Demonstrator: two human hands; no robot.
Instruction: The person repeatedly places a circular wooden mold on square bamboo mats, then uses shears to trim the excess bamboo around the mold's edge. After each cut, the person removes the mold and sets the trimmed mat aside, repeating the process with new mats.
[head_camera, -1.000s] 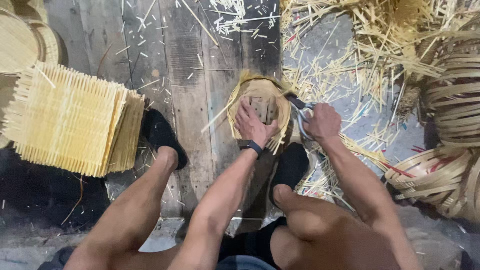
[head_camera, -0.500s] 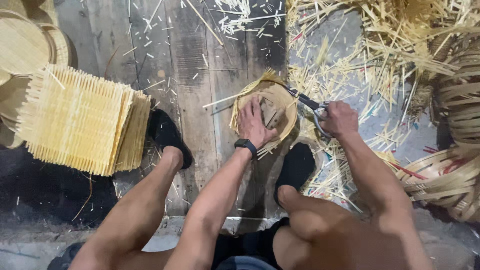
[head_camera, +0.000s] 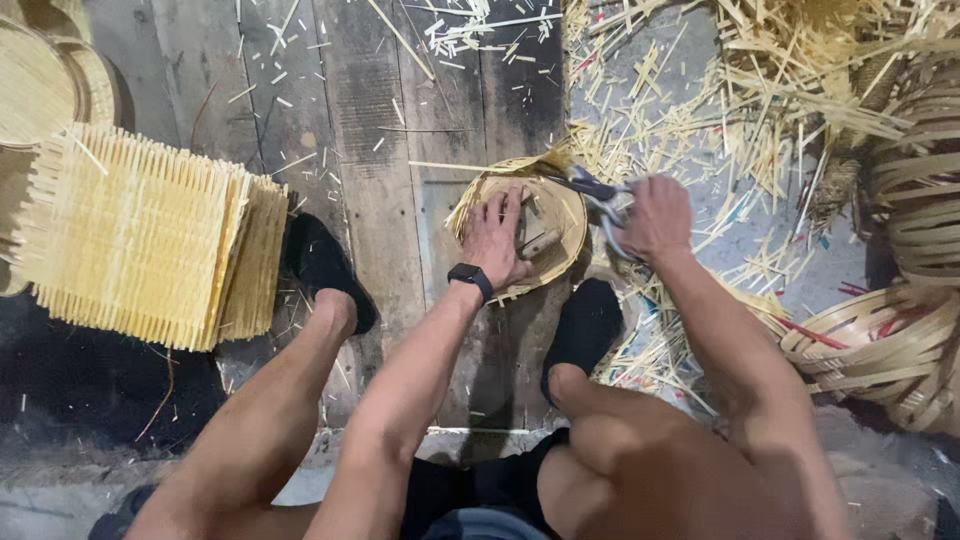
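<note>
Plank floor w/ bamboo offcuts

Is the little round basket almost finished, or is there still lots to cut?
Looks partly done. The round woven basket is already shaped, and trimmed bits litter the floor. Now the left hand presses it flat while the right hand works scissors at its rim. Loose strip ends poke out there, so some trimming seems left.

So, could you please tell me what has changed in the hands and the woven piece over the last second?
The right hand with the scissors has worked up along the right rim of the round woven bamboo tray, from its right side to the upper right edge. The left hand stays pressed flat inside the tray, and the stack of bamboo mats lies as before.
</note>
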